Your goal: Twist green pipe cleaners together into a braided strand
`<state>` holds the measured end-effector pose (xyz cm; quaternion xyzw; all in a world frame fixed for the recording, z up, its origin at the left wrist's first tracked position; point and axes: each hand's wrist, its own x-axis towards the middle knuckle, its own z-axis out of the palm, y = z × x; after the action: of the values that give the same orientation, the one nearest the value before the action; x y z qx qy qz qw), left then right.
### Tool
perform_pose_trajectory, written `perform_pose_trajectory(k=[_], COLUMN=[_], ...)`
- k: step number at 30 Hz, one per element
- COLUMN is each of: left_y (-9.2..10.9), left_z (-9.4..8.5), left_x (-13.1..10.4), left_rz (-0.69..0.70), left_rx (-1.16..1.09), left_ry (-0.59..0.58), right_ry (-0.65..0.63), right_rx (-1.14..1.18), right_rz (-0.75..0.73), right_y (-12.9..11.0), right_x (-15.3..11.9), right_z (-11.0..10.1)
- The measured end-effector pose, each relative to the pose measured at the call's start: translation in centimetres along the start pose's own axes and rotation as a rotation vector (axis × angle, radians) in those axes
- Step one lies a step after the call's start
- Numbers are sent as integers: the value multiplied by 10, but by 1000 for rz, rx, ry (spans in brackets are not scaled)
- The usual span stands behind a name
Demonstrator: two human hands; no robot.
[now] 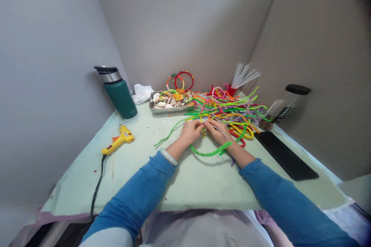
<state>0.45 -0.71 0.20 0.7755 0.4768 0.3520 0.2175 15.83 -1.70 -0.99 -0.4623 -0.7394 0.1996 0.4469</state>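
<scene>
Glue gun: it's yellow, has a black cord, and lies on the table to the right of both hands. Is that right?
The side is wrong: the head view shows the yellow glue gun with its black cord on the table to the left of both the left hand and the right hand.

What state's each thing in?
Left hand: fingers bent, grip unclear
Right hand: fingers bent, grip unclear
Front green pipe cleaner: curved
Pipe cleaner pile: tangled
Glue gun: lying down
Teal bottle: standing, lidded
Clear container: capped, standing
Metal tray: filled
Two rings: closed loops
White sticks: fanned
Black slab: flat
White wad: crumpled
</scene>
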Motion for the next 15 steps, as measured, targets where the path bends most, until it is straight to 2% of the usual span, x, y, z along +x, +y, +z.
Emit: perform_pose_trajectory(k=[15], left_y=[-2], left_z=[3], left_x=[0], left_rz=[104], left_rx=[125], left_ry=[1], right_ry=[74], right_rx=[-23], right_rz=[-91], right_y=[4], right_x=[1], right_z=[2])
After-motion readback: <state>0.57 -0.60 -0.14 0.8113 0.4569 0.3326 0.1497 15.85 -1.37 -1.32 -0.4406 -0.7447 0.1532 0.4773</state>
